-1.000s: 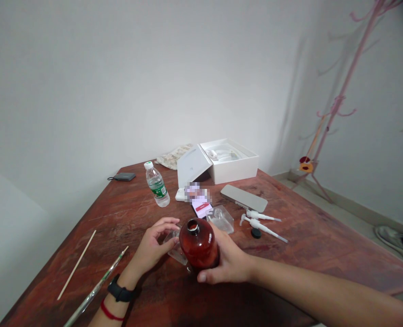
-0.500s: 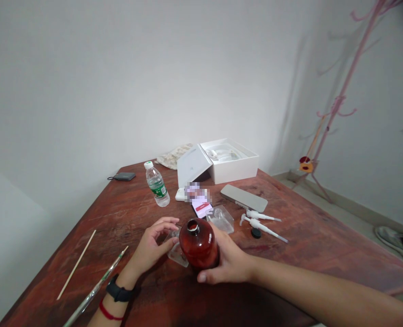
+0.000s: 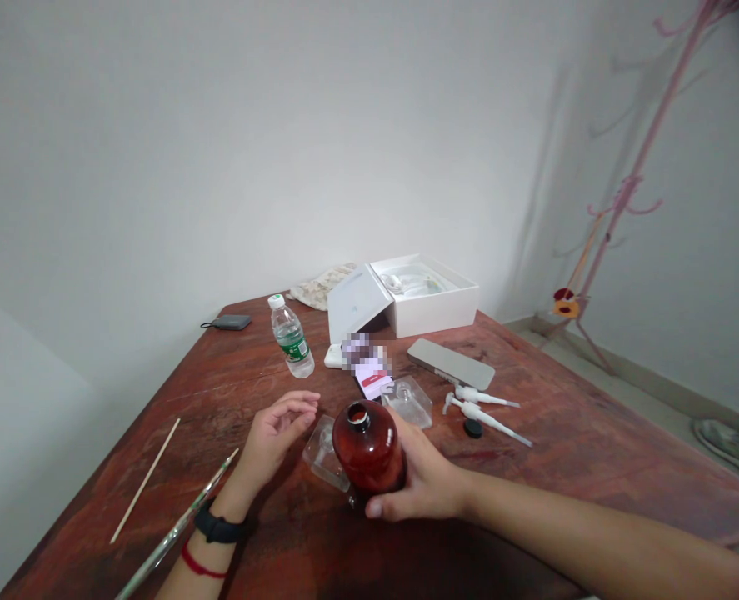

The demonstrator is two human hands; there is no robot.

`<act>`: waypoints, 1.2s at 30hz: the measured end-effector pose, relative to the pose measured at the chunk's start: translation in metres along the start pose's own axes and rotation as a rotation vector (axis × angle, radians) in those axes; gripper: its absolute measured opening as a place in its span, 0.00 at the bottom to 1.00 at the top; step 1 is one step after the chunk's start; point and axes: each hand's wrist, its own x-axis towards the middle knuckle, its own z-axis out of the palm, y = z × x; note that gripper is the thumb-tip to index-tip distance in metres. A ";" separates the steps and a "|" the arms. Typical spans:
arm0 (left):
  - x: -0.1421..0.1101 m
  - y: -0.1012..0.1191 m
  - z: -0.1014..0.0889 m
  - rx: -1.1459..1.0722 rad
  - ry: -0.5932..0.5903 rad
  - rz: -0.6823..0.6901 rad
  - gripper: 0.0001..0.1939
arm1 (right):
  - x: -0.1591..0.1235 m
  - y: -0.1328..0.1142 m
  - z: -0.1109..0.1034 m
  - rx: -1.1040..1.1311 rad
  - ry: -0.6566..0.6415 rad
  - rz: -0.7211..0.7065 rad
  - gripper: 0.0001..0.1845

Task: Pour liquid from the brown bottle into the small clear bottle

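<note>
An amber glass bottle [image 3: 367,450] with an open neck stands on the wooden table [image 3: 531,467]. My right hand [image 3: 425,482] is wrapped round its right side. A small clear glass bottle [image 3: 322,450] lies on the table just left of the amber one. My left hand [image 3: 277,433] hovers beside it with fingers loosely curled and apart, holding nothing. A black watch and a red string sit on that wrist.
A second clear bottle [image 3: 409,400], two white pump heads [image 3: 478,407], a black cap [image 3: 471,428], a phone [image 3: 372,379] and a grey case [image 3: 449,363] lie behind. A water bottle [image 3: 291,337], an open white box [image 3: 406,300], a glass rod [image 3: 178,525] and a wooden stick [image 3: 144,481] are also there.
My left hand has let go of the small clear bottle and drawn back a little to the left; the clear bottle now lies free on the table. My right hand still holds the amber bottle.
</note>
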 end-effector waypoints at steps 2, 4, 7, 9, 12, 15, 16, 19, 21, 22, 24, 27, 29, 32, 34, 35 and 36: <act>0.001 0.000 -0.004 0.006 0.034 -0.005 0.23 | 0.000 0.000 0.000 -0.007 0.000 0.006 0.57; 0.002 0.001 -0.006 0.004 0.054 -0.009 0.23 | 0.000 0.001 0.000 -0.002 -0.005 0.014 0.57; 0.002 0.003 -0.006 -0.015 0.078 -0.009 0.23 | -0.001 0.002 0.001 0.020 -0.004 0.015 0.57; 0.003 0.003 -0.004 -0.041 0.090 -0.004 0.24 | -0.002 0.003 0.002 0.033 0.003 0.018 0.56; 0.004 0.002 -0.002 -0.094 0.108 0.006 0.28 | -0.004 0.006 0.004 0.032 0.014 0.028 0.55; 0.003 0.000 0.000 -0.162 0.154 0.007 0.34 | -0.007 0.008 0.005 0.015 0.031 0.041 0.55; 0.002 -0.001 0.000 -0.185 0.178 0.001 0.35 | -0.008 0.009 0.005 0.018 0.037 0.052 0.56; 0.001 -0.004 0.000 -0.242 0.247 -0.047 0.32 | -0.012 0.013 0.007 0.056 0.051 0.092 0.60; 0.002 -0.005 0.001 -0.278 0.270 -0.089 0.29 | -0.017 0.021 0.008 0.060 0.053 0.111 0.61; 0.003 -0.005 0.002 -0.300 0.272 -0.109 0.28 | -0.019 0.027 0.008 0.066 0.060 0.113 0.61; 0.003 -0.003 0.006 -0.356 0.267 -0.142 0.29 | -0.026 0.040 0.006 0.103 0.035 0.136 0.65; 0.002 0.004 0.011 -0.449 0.237 -0.179 0.32 | -0.034 0.051 -0.003 0.076 0.065 0.175 0.71; 0.000 0.011 0.013 -0.482 0.157 -0.213 0.34 | -0.035 0.047 -0.011 -0.035 0.103 0.256 0.65; -0.005 0.022 0.010 -0.341 0.025 -0.197 0.37 | -0.031 0.028 -0.017 -0.159 0.105 0.266 0.48; -0.010 0.027 0.008 -0.170 -0.013 -0.145 0.31 | -0.024 0.015 -0.016 -0.189 0.095 0.264 0.28; -0.012 0.028 0.007 -0.094 -0.030 -0.127 0.28 | -0.020 0.010 -0.016 -0.202 0.090 0.264 0.23; -0.015 0.028 0.007 -0.039 -0.046 -0.119 0.26 | -0.017 0.006 -0.014 -0.216 0.086 0.264 0.20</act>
